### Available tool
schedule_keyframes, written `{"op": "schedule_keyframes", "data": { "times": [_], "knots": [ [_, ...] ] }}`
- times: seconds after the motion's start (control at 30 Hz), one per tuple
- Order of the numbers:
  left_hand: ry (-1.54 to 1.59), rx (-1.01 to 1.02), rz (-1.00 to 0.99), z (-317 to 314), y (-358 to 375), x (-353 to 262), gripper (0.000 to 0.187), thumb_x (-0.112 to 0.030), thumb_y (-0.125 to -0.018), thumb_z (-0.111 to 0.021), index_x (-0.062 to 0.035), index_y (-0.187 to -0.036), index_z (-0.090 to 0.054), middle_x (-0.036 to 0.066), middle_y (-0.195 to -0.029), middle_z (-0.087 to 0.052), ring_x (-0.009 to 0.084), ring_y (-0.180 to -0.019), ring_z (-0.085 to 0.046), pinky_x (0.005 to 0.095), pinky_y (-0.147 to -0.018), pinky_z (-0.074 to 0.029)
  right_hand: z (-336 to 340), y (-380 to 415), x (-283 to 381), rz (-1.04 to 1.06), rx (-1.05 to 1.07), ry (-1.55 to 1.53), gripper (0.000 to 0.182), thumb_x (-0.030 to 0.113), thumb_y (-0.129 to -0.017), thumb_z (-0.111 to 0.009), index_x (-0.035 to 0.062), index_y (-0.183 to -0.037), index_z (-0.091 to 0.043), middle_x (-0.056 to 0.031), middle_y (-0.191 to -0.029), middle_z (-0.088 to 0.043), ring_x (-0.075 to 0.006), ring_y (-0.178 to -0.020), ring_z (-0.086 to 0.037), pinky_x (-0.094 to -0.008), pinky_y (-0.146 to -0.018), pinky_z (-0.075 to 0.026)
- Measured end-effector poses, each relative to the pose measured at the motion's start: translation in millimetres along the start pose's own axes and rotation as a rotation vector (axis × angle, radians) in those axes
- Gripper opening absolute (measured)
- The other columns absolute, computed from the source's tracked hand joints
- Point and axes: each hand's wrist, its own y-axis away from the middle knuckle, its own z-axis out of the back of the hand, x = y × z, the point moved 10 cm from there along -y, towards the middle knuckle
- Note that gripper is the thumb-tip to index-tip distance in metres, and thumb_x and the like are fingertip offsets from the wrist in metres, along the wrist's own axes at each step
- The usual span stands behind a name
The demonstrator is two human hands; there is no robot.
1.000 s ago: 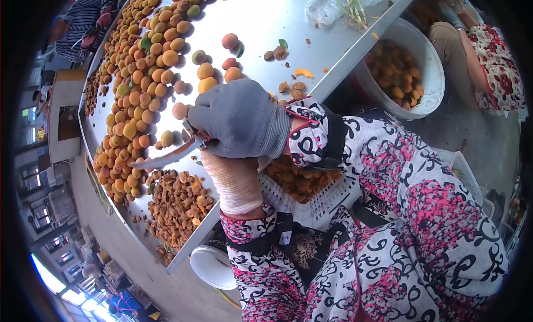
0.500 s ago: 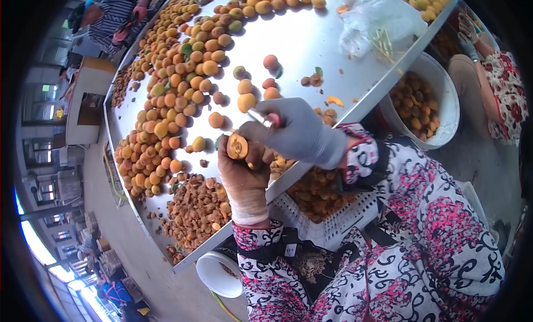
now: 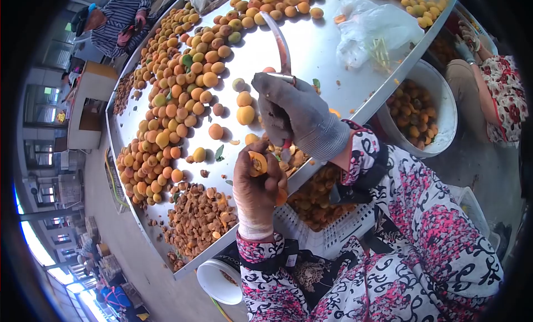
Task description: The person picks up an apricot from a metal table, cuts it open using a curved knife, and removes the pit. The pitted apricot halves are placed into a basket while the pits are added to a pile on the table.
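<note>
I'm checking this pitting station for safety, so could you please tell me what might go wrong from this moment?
The right hand grips a curved knife close above the left hand, which holds a split apricot; a slip could cut the left fingers. The apricot sits over the edge of the metal table, so a half might fall past the white crate. Loose apricots near the pit pile could roll into it.

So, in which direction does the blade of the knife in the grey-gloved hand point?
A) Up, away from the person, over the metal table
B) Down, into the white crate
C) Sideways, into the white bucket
A: the right hand in the grey glove grips the knife, whose curved blade rises over the metal table, away from the left hand with its apricot half.
</note>
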Motion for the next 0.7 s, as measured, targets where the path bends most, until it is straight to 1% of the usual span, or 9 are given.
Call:
{"op": "schedule_keyframes", "data": {
  "times": [0.2,0.23,0.37,0.43,0.5,0.57,0.6,0.67,0.7],
  "knots": [
    [0.163,0.026,0.086,3.5,-10.8,32.0,0.033,-0.040,-0.088,-0.048,-0.0104,-0.103,-0.051,0.005,-0.077,-0.053,0.0138,-0.051,-0.043,0.0302,-0.053,-0.040,4.1,-2.2,6.2,0.095,-0.159,-0.044,0.035,0.032,-0.086,-0.058,0.0107,-0.061,-0.048,0.0035,-0.048,-0.041,-0.0055,-0.038,-0.038,-0.0208,-0.037,-0.031],
    [0.229,0.024,0.130,1.9,-10.3,39.3,0.034,-0.041,-0.087,-0.048,-0.0104,-0.103,-0.051,0.006,-0.079,-0.054,0.0145,-0.052,-0.045,0.0309,-0.053,-0.040,0.6,0.1,5.3,0.071,-0.107,0.041,0.030,0.032,-0.085,-0.060,0.0092,-0.068,-0.051,0.0038,-0.049,-0.042,-0.0045,-0.040,-0.039,-0.0204,-0.038,-0.032],
    [0.157,0.029,0.146,-15.1,-1.4,44.9,0.036,-0.042,-0.089,-0.045,-0.0087,-0.096,-0.056,0.007,-0.071,-0.057,0.0143,-0.049,-0.044,0.0298,-0.048,-0.034,-3.7,2.4,7.8,0.098,-0.040,0.027,0.029,0.034,-0.085,-0.061,0.0082,-0.073,-0.053,0.0040,-0.050,-0.043,-0.0040,-0.040,-0.040,-0.0202,-0.039,-0.032],
    [0.218,-0.002,0.148,-10.2,-3.0,43.9,0.037,-0.042,-0.089,-0.044,-0.0080,-0.100,-0.055,0.007,-0.076,-0.058,0.0152,-0.054,-0.048,0.0307,-0.049,-0.036,-4.3,1.4,5.8,0.116,-0.021,0.146,0.038,0.038,-0.084,-0.062,0.0002,-0.090,-0.062,0.0026,-0.064,-0.056,-0.0015,-0.056,-0.051,-0.0173,-0.048,-0.042],
    [0.280,-0.033,0.147,-8.9,-5.0,42.3,0.039,-0.042,-0.089,-0.044,-0.0073,-0.104,-0.054,0.007,-0.082,-0.059,0.0160,-0.058,-0.052,0.0317,-0.050,-0.038,-7.6,2.5,4.5,0.131,0.001,0.155,0.038,0.038,-0.084,-0.062,0.0001,-0.090,-0.062,0.0014,-0.067,-0.057,-0.0025,-0.058,-0.052,-0.0180,-0.050,-0.043],
    [0.110,-0.100,0.085,-6.5,-6.4,36.2,0.043,-0.041,-0.089,-0.045,-0.0061,-0.114,-0.051,0.009,-0.097,-0.058,0.0180,-0.070,-0.057,0.0320,-0.055,-0.043,-8.3,6.2,3.5,0.172,-0.015,0.159,0.036,0.036,-0.084,-0.062,0.0003,-0.088,-0.063,-0.0022,-0.068,-0.060,-0.0049,-0.060,-0.054,-0.0196,-0.052,-0.045],
    [0.110,-0.100,0.085,-7.1,-5.9,37.2,0.043,-0.041,-0.089,-0.045,-0.0061,-0.114,-0.051,0.009,-0.097,-0.058,0.0180,-0.070,-0.057,0.0320,-0.055,-0.043,-10.1,7.9,1.3,0.173,-0.015,0.159,0.036,0.036,-0.084,-0.062,0.0003,-0.088,-0.063,-0.0022,-0.068,-0.060,-0.0049,-0.060,-0.054,-0.0196,-0.052,-0.045],
    [-0.038,-0.149,-0.016,-2.4,-4.1,30.4,0.047,-0.039,-0.089,-0.045,-0.0057,-0.122,-0.045,0.010,-0.108,-0.054,0.0196,-0.077,-0.057,0.0298,-0.056,-0.046,-18.8,13.9,13.0,0.357,0.000,0.330,0.033,0.034,-0.083,-0.064,0.0016,-0.077,-0.060,-0.0022,-0.063,-0.058,-0.0052,-0.060,-0.054,-0.0202,-0.051,-0.044],
    [-0.038,-0.150,-0.015,-10.5,-4.2,32.4,0.047,-0.039,-0.089,-0.045,-0.0057,-0.122,-0.045,0.010,-0.108,-0.054,0.0196,-0.077,-0.057,0.0298,-0.056,-0.046,-27.7,11.9,7.9,0.436,0.096,0.264,0.034,0.032,-0.081,-0.067,0.0044,-0.066,-0.054,-0.0005,-0.056,-0.054,-0.0047,-0.056,-0.053,-0.0211,-0.049,-0.044]
  ]
}}
